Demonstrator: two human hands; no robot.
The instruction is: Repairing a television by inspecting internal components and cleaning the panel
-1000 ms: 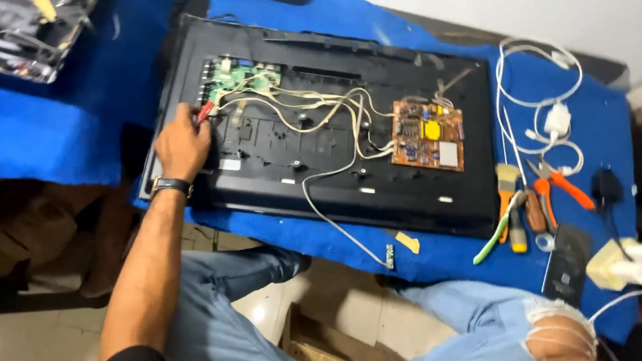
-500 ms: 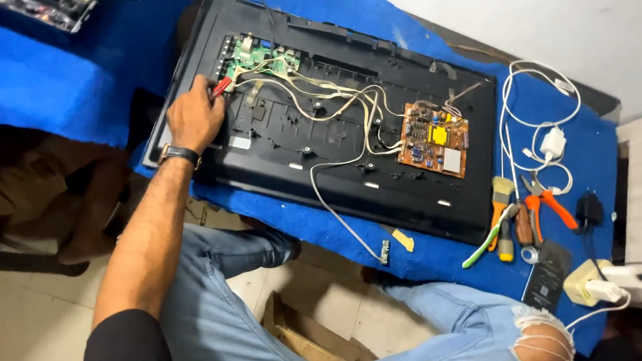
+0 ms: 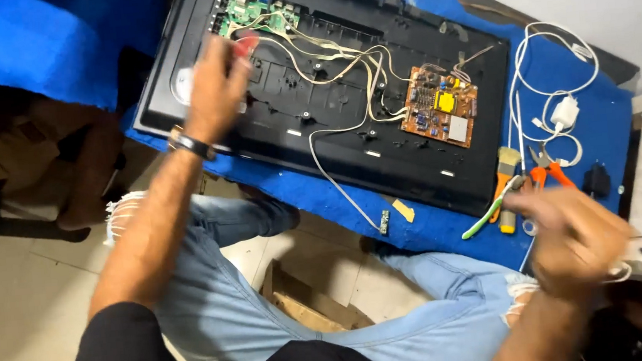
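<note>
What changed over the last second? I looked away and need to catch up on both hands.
The right hand has come into view, reaching toward the tools on the blue cloth; what its blurred fingers hold is unclear. The left hand stays at the red-handled tool by the green board. The panel, wires and orange board lie unchanged.

Even indoor light, soft shadows, hands motion-blurred

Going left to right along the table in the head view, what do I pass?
Left hand holding a red-handled tool → orange circuit board → yellow-handled brush → orange-handled pliers → white charger plug.
</note>
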